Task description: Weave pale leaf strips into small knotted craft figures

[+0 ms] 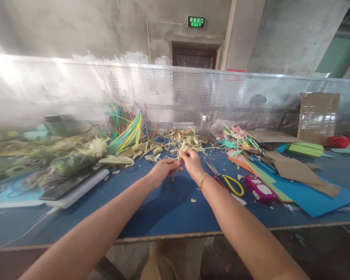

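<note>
Over the middle of the blue table (151,217), my left hand (165,169) and my right hand (191,161) meet around a small piece of pale husk (183,146). Fingers of both hands are closed on it, pinching. One end pokes up above the right fingertips, and thin strands hang below the left ones; the rest is hidden by the fingers. A gold chain bracelet (203,181) circles my right wrist. Just behind the hands lies a heap of dry husk scraps (189,138). Scissors (233,186) with yellow and red handles rest beside my right forearm.
A larger husk pile (76,159) and a phone (65,184) on a white block lie left. Coloured stems (125,128) stand behind. On the right are a purple case (259,189), coloured paper (315,202) and cardboard (297,173). A bottle (205,124) stands before the perforated screen (160,83).
</note>
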`<state>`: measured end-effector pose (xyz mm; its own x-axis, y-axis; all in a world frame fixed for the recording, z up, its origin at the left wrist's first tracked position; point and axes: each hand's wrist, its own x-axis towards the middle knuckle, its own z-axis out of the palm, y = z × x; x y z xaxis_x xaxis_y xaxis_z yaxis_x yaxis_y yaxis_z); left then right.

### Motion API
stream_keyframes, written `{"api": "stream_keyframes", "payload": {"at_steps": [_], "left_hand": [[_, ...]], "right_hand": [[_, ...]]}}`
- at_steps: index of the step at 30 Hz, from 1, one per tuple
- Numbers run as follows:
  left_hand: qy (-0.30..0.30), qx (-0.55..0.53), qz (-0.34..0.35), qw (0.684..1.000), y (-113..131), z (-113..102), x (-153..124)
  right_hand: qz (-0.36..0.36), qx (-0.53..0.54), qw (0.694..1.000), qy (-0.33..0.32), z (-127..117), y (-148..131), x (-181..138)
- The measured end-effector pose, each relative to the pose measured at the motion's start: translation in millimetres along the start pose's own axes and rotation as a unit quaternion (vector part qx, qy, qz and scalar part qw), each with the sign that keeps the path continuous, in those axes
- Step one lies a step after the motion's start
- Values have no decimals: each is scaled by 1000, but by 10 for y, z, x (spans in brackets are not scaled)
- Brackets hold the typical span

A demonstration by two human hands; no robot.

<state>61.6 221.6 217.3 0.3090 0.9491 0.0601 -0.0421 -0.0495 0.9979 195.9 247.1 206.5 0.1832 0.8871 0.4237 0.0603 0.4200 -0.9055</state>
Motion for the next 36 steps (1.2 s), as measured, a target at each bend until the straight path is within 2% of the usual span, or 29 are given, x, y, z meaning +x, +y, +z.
{"api": "stream_keyframes", "payload": {"at_steps": [2, 5, 7, 12, 14, 17, 23, 36], "left_hand": [[21, 37, 40, 998, 19, -37, 14], [82, 104, 105, 986, 61, -122, 51], [102, 117, 113, 981, 76, -163, 68], [69, 89, 48, 992, 66, -141, 47], [69, 113, 56, 990, 61, -114, 33], [64, 93, 80, 990, 60, -94, 26], [17, -31, 79, 996, 40, -108, 54], [88, -18, 119, 989, 45, -162, 109]], "right_hand": [[-12, -10, 1000, -18, -29, 1, 10], [-43, -44, 997, -36, -54, 4, 18], [-52, -52, 996, -44, -56, 1, 15], [-51, -46, 998, -3, -53, -25, 4], [-52, -37, 998, 5, -45, -32, 0], [-51, 11, 998, -17, -20, -34, -3], [-35, 109, 992, -54, -14, -84, 0], [-52, 69, 995, -53, -30, -162, -13]]}}
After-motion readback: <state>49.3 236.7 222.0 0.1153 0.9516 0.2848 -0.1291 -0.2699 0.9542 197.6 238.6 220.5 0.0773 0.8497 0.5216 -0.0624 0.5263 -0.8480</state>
